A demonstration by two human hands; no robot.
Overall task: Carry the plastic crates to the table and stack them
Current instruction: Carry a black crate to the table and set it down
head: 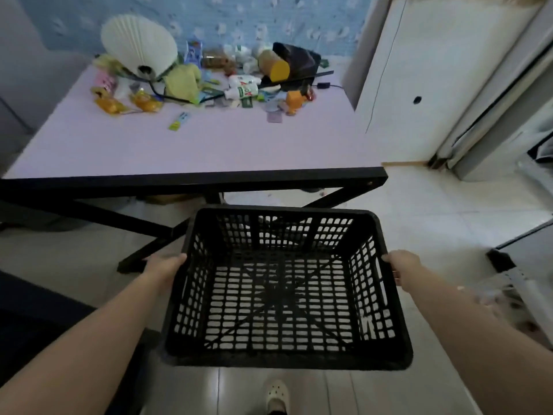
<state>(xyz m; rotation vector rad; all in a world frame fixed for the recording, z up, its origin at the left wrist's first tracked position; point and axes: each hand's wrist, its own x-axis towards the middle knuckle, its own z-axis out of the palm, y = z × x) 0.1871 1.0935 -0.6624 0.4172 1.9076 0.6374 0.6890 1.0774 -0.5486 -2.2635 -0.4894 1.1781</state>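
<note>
Left hand: your left hand (163, 266) is clamped on the left rim of the crate (284, 295); the fingers go over the edge and the thumb lies outside.
Right hand: your right hand (402, 266) is clamped on the right rim, with fingers curled at the slot in that wall.
Crate: black plastic with lattice walls and bottom, nothing inside. It hangs between your two hands, above the floor (434, 205), open side up, and the far end is tilted a little upward.
Crate and table: the crate is in front of the table (209, 145) and lower than its top; it does not touch it.
Table: pale lilac top with a black edge and black crossed legs. The near half of the top is bare.
Far side of table: a white pleated lamp (139, 44), bottles, packets and other small things lie mixed together.
Below: one pale shoe (276, 395) shows on the tiles under the crate.
</note>
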